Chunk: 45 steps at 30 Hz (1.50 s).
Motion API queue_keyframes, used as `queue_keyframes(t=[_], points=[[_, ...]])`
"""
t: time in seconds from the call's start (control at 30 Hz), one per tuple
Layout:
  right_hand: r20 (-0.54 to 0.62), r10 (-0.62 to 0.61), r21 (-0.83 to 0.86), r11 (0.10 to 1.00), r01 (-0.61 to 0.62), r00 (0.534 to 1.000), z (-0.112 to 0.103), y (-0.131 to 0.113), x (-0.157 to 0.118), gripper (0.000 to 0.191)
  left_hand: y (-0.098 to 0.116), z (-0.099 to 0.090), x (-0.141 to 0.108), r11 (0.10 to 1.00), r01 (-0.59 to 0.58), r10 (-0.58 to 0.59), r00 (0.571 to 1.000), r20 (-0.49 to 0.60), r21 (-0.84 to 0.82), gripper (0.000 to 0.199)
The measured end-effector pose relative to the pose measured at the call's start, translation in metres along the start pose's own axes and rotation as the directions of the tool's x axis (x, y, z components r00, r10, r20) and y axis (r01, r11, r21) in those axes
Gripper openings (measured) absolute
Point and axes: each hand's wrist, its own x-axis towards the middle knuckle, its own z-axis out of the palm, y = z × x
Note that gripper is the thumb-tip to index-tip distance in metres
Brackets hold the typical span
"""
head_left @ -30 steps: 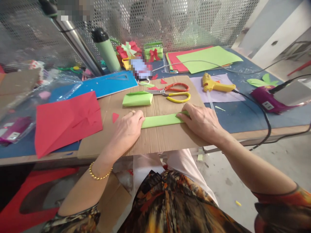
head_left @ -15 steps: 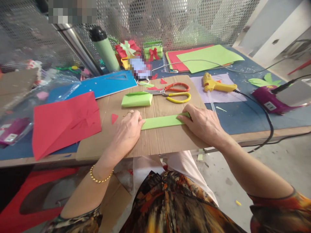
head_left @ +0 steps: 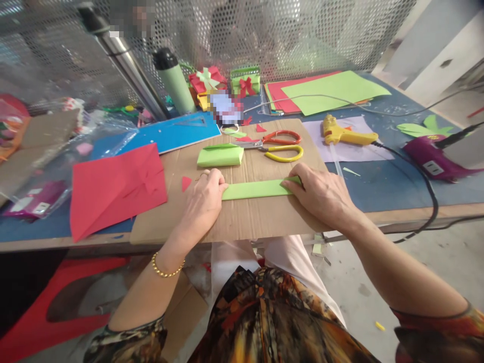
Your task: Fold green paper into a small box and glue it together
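Note:
A flat, folded light-green paper strip [head_left: 253,189] lies across the brown cardboard sheet [head_left: 249,222] in front of me. My left hand [head_left: 206,196] pinches its left end between thumb and fingers. At the right end, my right hand [head_left: 317,191] has its fingers closed on the strip, thumb on the near side. Just beyond the strip rests a small folded green paper piece [head_left: 220,157]. Scissors [head_left: 280,145] with one red and one yellow handle lie beside it, the blades reaching behind that piece. A little red paper scrap [head_left: 186,183] is near my left hand.
Left of the cardboard is a creased red paper sheet [head_left: 117,186], with a blue board [head_left: 181,133] behind it. A yellow glue gun [head_left: 348,133] lies on lilac paper at right, its cord trailing over the table edge. A green bottle [head_left: 176,83] and paper stack [head_left: 336,91] stand behind.
The view has shifted slightly, so everything sits a little further right in the picture. Both hands keep their hold on the green strip, which stays in place on the cardboard.

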Motion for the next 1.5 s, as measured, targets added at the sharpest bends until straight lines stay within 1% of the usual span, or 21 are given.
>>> queue_keyframes(t=[0.07,0.23,0.33,0.4,0.47,0.5,0.53,0.6,0.67,0.73,0.8,0.9,0.93,1.0,1.03,1.1,1.17,1.27,1.37,1.43,1.5], points=[[-0.001,0.002,0.001,1.000,-0.002,1.000,0.000,-0.001,0.000,0.019,0.001,0.000,0.001,1.000,0.011,-0.011,1.000,0.012,0.021,0.014],[0.056,0.061,-0.019,0.998,-0.060,0.997,-0.004,-0.004,0.001,0.018,0.002,0.000,0.002,0.997,0.003,-0.006,0.999,0.041,0.074,0.012],[0.059,0.041,0.003,0.999,-0.041,0.997,-0.004,-0.004,0.000,0.016,0.001,0.002,0.001,0.992,-0.014,0.010,0.999,0.033,0.127,0.011],[0.016,0.014,0.021,1.000,-0.015,1.000,-0.002,-0.004,-0.002,0.016,0.002,0.002,0.000,0.983,-0.043,0.048,0.999,-0.023,0.180,0.011],[-0.063,-0.012,0.010,1.000,0.013,0.998,0.001,-0.003,-0.004,0.019,0.005,0.002,0.001,0.969,-0.084,0.106,0.991,-0.086,0.231,0.012],[-0.107,-0.034,-0.008,0.999,0.033,0.994,0.002,-0.002,-0.005,0.020,0.007,0.001,0.001,0.962,-0.110,0.137,0.986,-0.094,0.248,0.015],[-0.146,-0.064,-0.031,0.998,0.060,0.987,0.004,-0.002,-0.006,0.020,0.010,0.000,0.002,0.954,-0.140,0.167,0.983,-0.082,0.264,0.019],[-0.198,-0.144,-0.078,0.988,0.131,0.970,0.006,-0.001,-0.006,0.017,0.013,-0.003,0.003,0.931,-0.226,0.237,0.972,-0.005,0.287,0.030],[-0.201,-0.211,-0.112,0.975,0.191,0.957,0.008,0.001,-0.005,0.020,0.015,-0.007,0.004,0.901,-0.318,0.310,0.948,0.073,0.296,0.036],[-0.171,-0.238,-0.117,0.968,0.220,0.956,0.010,0.003,-0.003,0.024,0.015,-0.010,0.005,0.884,-0.363,0.343,0.932,0.119,0.295,0.039],[-0.130,-0.235,-0.091,0.970,0.224,0.963,0.011,0.004,-0.001,0.025,0.017,-0.014,0.008,0.883,-0.353,0.315,0.934,0.166,0.309,0.038],[-0.089,-0.212,-0.057,0.977,0.208,0.973,0.013,0.005,0.001,0.022,0.031,-0.016,0.011,0.884,-0.270,0.189,0.953,0.237,0.382,0.033],[-0.083,-0.205,-0.056,0.978,0.201,0.975,0.013,0.005,0.001,0.021,0.037,-0.015,0.011,0.884,-0.228,0.140,0.962,0.234,0.407,0.030],[-0.074,-0.196,-0.063,0.979,0.191,0.978,0.013,0.003,0.001,0.020,0.051,-0.011,0.011,0.886,-0.124,0.048,0.983,0.177,0.447,0.028],[-0.069,-0.193,-0.068,0.980,0.189,0.979,0.013,0.003,0.001,0.019,0.058,-0.008,0.010,0.884,-0.082,0.023,0.991,0.134,0.461,0.032],[-0.060,-0.188,-0.076,0.980,0.183,0.980,0.011,0.001,0.001,0.019,0.067,-0.004,0.009,0.874,-0.065,0.017,0.994,0.103,0.482,0.039],[-0.046,-0.187,-0.084,0.980,0.182,0.981,0.010,0.000,0.002,0.020,0.072,-0.001,0.009,0.870,-0.099,0.044,0.991,0.124,0.484,0.036],[-0.006,-0.183,-0.110,0.977,0.181,0.983,0.008,-0.002,0.003,0.019,0.075,0.000,0.012,0.865,-0.241,0.150,0.961,0.231,0.440,0.019],[0.015,-0.184,-0.155,0.971,0.184,0.983,0.007,-0.002,0.004,0.019,0.071,0.000,0.016,0.844,-0.392,0.280,0.904,0.322,0.367,0.033],[-0.006,-0.198,-0.200,0.961,0.192,0.980,0.006,-0.004,0.002,0.019,0.066,0.001,0.018,0.844,-0.424,0.312,0.886,0.344,0.327,0.038],[-0.052,-0.232,-0.258,0.943,0.211,0.971,0.005,-0.007,-0.004,0.021,0.060,0.002,0.019,0.853,-0.429,0.320,0.880,0.351,0.297,0.040]])
